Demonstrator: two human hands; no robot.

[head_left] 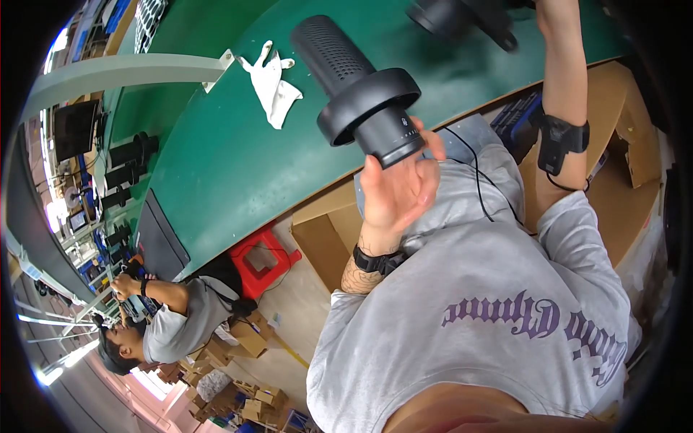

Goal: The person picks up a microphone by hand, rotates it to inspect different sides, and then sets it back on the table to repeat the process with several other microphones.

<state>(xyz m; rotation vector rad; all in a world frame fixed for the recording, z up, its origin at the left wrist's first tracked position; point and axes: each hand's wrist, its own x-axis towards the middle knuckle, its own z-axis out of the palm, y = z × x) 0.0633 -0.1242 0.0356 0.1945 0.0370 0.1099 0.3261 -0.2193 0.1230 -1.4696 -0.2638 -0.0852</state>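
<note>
My left hand [401, 191] grips a black microphone [386, 133] by its round lower end, thumb on one side and fingers on the other. The microphone tilts up and leftward, with a perforated grille at its far end and a wide ring around its middle. At the top right my right hand [552, 9] is almost wholly cut off by the picture's edge, so its fingers are hidden. Close beside it, over the green table [238, 166], is a blurred black part [462, 20] with a rounded end; whether the right hand holds it cannot be made out.
A white glove [273, 86] lies on the table next to a pale metal bracket [144, 72]. Several black microphones [130, 162] stand farther left, near a dark flat mat [155, 234]. A red stool [263, 263] and cardboard boxes [321, 242] sit below the edge. Another person [188, 310] works at left.
</note>
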